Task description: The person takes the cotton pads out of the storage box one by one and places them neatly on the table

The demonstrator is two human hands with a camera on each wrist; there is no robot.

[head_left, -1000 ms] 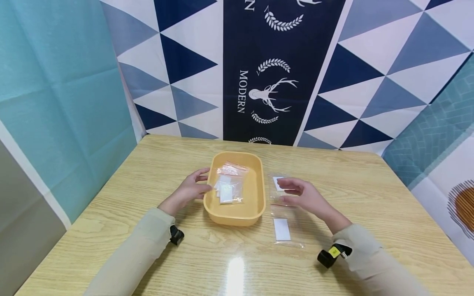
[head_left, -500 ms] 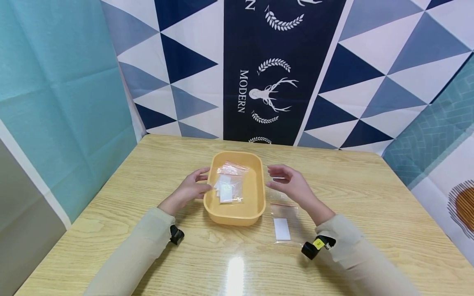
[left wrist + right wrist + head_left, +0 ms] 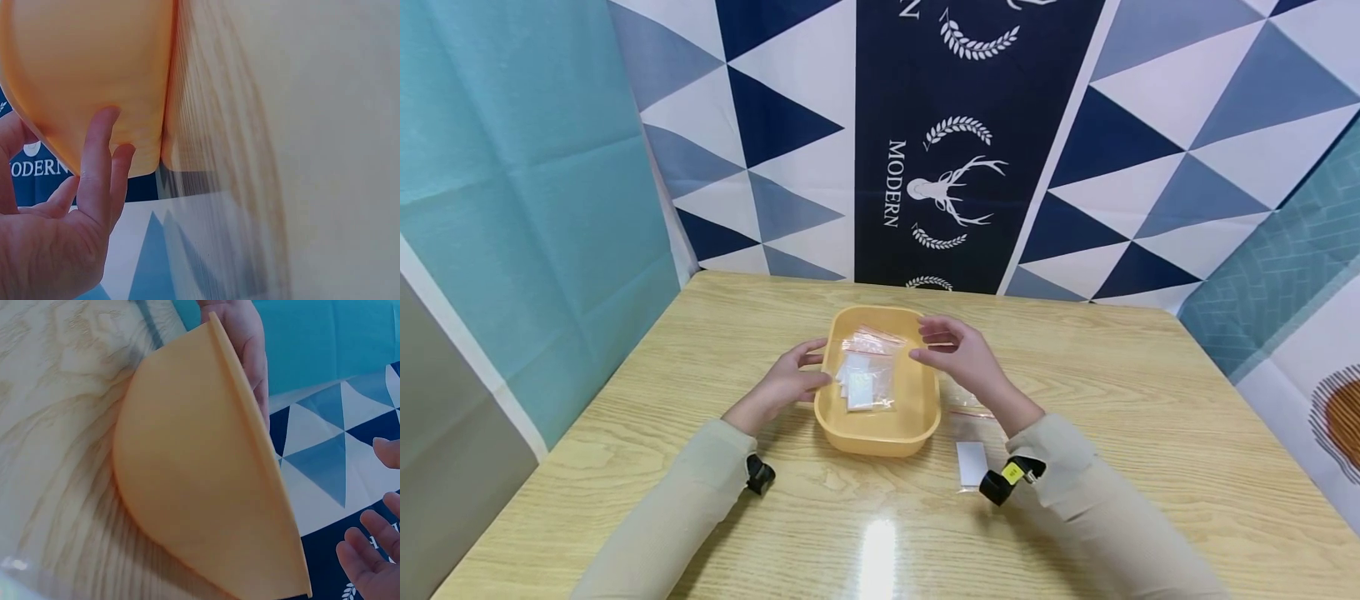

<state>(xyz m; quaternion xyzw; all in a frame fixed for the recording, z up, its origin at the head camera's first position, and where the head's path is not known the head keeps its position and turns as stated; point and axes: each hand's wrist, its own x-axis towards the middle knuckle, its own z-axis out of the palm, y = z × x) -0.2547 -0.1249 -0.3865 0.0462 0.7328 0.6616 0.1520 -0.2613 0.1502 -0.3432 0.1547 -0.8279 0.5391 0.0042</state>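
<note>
Yellow-orange, round-cornered rectangular plastic tub (image 3: 880, 447) sits upright on the pale wood-grain table (image 3: 805, 533); it is probably light, stiff and smooth, best taken by its two long rims. Inside lie clear, red-zipped plastic bags (image 3: 861, 392) with white rectangular inserts, likely flimsy and slippery, easiest pinched at an edge. The left hand (image 3: 787, 380) rests extended fingers against the tub's left wall; the right hand (image 3: 958, 354), fingers loosely bent and apparently holding nothing, hovers over the right rim. Overlap hides the bags' number, and the right forearm partly covers another clear bag (image 3: 972, 463) beside the tub.
</note>
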